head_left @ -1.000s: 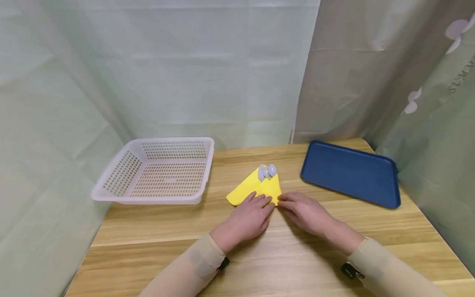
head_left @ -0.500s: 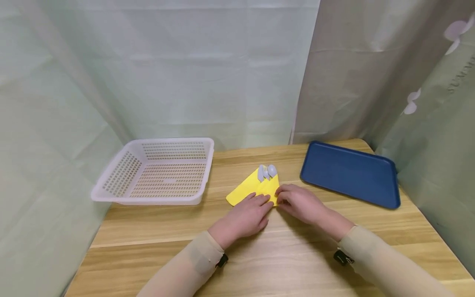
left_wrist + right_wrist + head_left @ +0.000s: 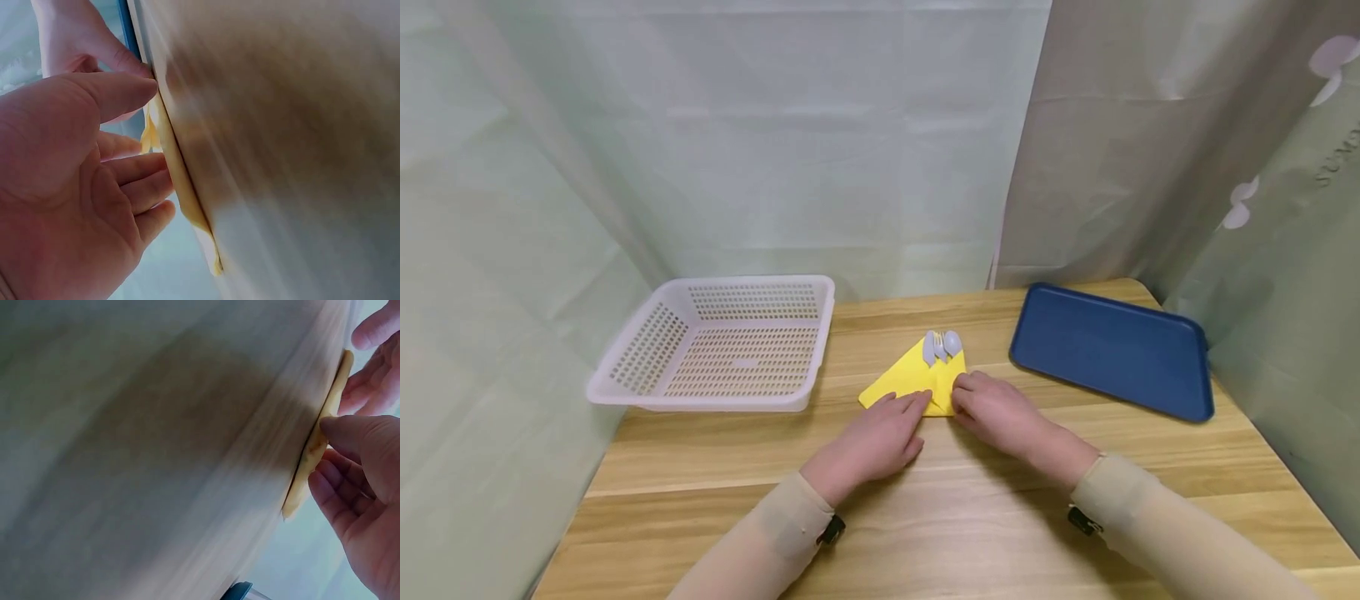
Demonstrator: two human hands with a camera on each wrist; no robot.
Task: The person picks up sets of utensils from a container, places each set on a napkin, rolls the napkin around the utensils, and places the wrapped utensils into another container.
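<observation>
A folded yellow cloth napkin [image 3: 901,373] lies on the wooden table, with a grey knife [image 3: 928,350], fork [image 3: 940,347] and spoon [image 3: 952,343] sticking out of its far end. Their handles are hidden in the folds. My left hand [image 3: 874,435] rests on the napkin's near part, fingers extended across the cloth. At the napkin's right edge, my right hand [image 3: 1000,412] pinches the cloth with curled fingers. The right wrist view has its thumb [image 3: 340,428] on the napkin's rim, and the left wrist view shows my left palm [image 3: 81,187] beside the same rim.
To the left stands a white perforated plastic basket [image 3: 820,367]. A dark blue tray [image 3: 1112,354] lies at the back right of the table [image 3: 925,533]. Pale curtains [image 3: 775,150] hang behind and at both sides.
My right hand has moved left along the napkin, its fingers now more curled at the right edge. The left hand has slid slightly left, uncovering more of the near edge.
</observation>
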